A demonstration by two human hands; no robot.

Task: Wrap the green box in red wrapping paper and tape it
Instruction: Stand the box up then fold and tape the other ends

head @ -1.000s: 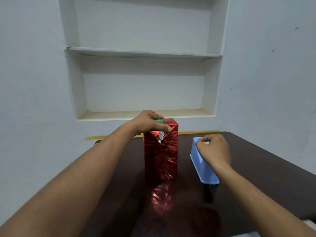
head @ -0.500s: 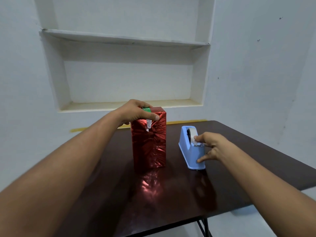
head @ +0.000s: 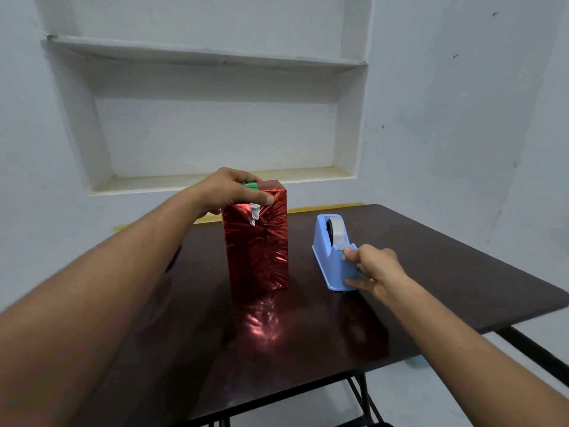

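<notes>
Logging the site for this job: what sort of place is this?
Probably a plain room indoors, set up as a simple workspace: pale painted walls, a built-in white wall niche with shelves, and a dark brown folding table.

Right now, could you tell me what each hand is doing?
Left hand: grips the wrapped box top.
Right hand: pinches tape end at the dispenser.

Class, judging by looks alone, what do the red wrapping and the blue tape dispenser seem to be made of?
Red wrapping: probably metallic foil paper, glossy and crinkled, with bright glints. Blue tape dispenser: likely moulded plastic, smooth with an even, fairly matte colour.
</notes>
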